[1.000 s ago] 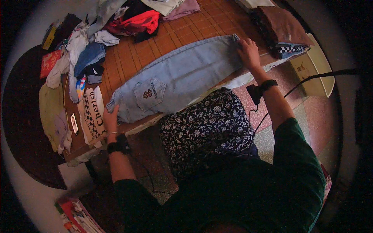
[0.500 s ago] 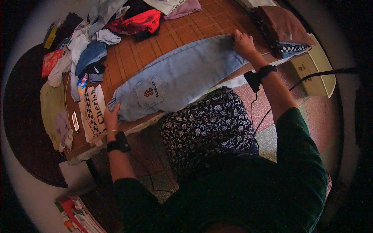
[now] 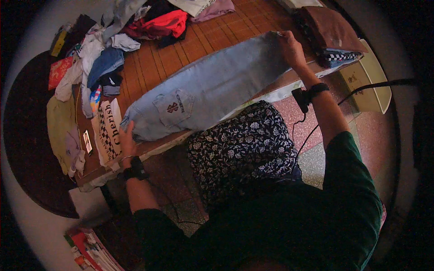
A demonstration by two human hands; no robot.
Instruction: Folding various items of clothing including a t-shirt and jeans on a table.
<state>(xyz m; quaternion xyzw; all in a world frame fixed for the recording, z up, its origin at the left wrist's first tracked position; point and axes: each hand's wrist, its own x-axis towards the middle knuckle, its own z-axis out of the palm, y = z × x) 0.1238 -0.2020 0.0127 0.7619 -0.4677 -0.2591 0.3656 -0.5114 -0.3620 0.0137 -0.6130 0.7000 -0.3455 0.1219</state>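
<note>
A pair of light blue jeans (image 3: pixel 212 88) lies folded lengthwise across the wooden slatted table (image 3: pixel 153 67), back pocket facing up near its left end. My left hand (image 3: pixel 127 137) presses on the waist end at the table's near edge. My right hand (image 3: pixel 291 49) grips the leg end at the right and lifts it off the table. Both wrists wear a dark band.
A heap of clothes (image 3: pixel 113 40) covers the table's far left, with a red garment (image 3: pixel 158 22) behind. A white printed shirt (image 3: pixel 107 131) lies by my left hand. Folded dark clothes (image 3: pixel 332 34) sit at the right. A cable (image 3: pixel 375 86) runs across the floor.
My right hand has moved up and left with the leg end of the jeans, raising it from the table. My left hand stays on the waist end.
</note>
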